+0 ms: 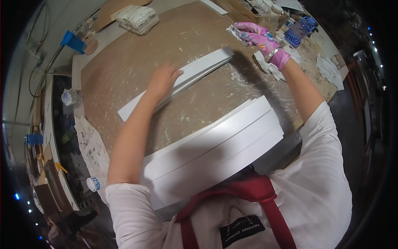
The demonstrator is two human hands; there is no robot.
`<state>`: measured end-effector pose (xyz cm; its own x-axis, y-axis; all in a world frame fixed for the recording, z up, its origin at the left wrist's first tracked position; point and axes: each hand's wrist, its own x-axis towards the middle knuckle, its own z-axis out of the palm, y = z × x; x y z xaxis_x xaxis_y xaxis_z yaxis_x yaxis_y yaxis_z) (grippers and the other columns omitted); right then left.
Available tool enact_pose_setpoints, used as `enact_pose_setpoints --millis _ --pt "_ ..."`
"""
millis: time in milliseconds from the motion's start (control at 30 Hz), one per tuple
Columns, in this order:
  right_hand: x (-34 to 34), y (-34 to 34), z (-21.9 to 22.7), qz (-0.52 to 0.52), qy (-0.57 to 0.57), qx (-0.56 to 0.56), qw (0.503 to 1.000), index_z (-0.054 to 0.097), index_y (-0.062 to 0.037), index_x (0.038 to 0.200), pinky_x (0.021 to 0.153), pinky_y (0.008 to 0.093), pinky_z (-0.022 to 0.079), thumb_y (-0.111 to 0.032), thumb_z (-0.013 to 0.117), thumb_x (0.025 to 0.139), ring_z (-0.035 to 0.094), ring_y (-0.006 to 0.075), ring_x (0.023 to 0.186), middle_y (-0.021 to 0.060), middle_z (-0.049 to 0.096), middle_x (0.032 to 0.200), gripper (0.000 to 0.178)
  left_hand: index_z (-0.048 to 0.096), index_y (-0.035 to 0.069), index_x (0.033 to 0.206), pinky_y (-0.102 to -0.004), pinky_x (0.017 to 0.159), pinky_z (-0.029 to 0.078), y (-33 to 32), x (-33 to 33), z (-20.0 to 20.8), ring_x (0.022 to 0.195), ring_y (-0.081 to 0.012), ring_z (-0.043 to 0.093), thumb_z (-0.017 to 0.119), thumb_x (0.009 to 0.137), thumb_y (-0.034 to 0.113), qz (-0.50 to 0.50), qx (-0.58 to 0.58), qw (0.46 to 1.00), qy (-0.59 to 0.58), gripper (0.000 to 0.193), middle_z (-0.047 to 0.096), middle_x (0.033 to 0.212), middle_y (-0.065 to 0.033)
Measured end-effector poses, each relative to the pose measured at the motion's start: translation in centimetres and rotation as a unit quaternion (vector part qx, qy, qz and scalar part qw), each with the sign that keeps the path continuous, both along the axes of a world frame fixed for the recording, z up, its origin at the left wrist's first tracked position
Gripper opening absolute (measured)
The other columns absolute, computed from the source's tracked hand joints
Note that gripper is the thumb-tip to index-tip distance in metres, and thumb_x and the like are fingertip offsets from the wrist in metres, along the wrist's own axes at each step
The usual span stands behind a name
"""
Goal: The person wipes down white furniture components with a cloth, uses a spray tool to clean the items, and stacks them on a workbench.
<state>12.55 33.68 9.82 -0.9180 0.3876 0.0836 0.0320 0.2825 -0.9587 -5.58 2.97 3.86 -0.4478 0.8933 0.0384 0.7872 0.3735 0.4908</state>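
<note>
My left hand (162,81), bare and smeared by motion, is over a short stack of long white strips (203,63) lying aslant on the brown work board (199,31). Its thumb shows near the strips' upper face; how the other fingers lie is blurred. Up at the right, my right hand (262,38) wears a pink flowered glove with a band at the wrist. Those gloved fingers are closed on a small folded whitish rag (236,32) with dark marks. Nearest my body lies a larger fanned stack of white strips (211,145).
A wad of stained white cloth (137,19) sits at the far left, near a blue cup (73,42). A blue-labelled jug (299,32) and crumpled white rags (329,70) lie at the right. Along the left edge are a clear bottle (71,97) and a white-capped bottle (96,183).
</note>
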Motion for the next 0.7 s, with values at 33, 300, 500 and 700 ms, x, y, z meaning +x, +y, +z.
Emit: enact_pose_setpoints --millis 33,300,500,700 --pt "-0.1 0.7 -1.2 0.016 0.021 -0.039 0.999 0.058 -0.0068 0.119 0.053 0.0133 0.036 -0.014 0.063 0.087 0.048 -0.0007 0.067 -0.0039 0.061 0.094 0.034 0.063 0.003 0.106 -0.0455 0.085 0.042 0.0 0.0 -1.3 0.093 -0.0376 0.055 0.048 0.092 0.034 0.02 0.003 1.0 -0.011 0.037 0.058 0.098 -0.0222" --pt "-4.3 4.2 -7.8 -0.12 -0.039 0.127 0.984 0.064 -0.0054 0.109 0.081 0.0284 0.048 -0.021 0.062 0.084 0.061 0.0169 0.09 0.0069 0.066 0.102 0.03 0.046 0.001 0.126 -0.0446 0.086 0.044 -0.1 3.5 -3.1 0.101 -0.0372 0.054 0.059 0.085 0.039 0.032 -0.035 0.994 0.103 0.057 0.057 0.11 -0.0194" --pt "-2.9 2.2 -10.7 -0.016 -0.112 0.159 0.981 0.064 -0.0064 0.107 0.069 0.0298 0.048 -0.02 0.057 0.084 0.061 0.0184 0.078 0.0083 0.065 0.09 0.028 0.05 0.001 0.117 -0.0442 0.081 0.046 -0.5 3.8 -3.4 0.096 -0.0374 0.054 0.059 0.085 0.038 0.046 -0.055 0.987 0.147 0.05 0.057 0.109 -0.0184" --pt "0.3 5.0 -9.4 -0.065 -0.165 0.057 0.982 0.065 -0.0068 0.103 0.045 0.0264 0.037 -0.019 0.056 0.085 0.046 0.0088 0.05 0.0006 0.059 0.067 0.025 0.053 0.002 0.114 -0.0428 0.083 0.045 -0.1 4.0 -3.0 0.098 -0.034 0.054 0.058 0.084 0.041 0.049 -0.062 0.989 0.125 0.05 0.057 0.109 -0.0166"
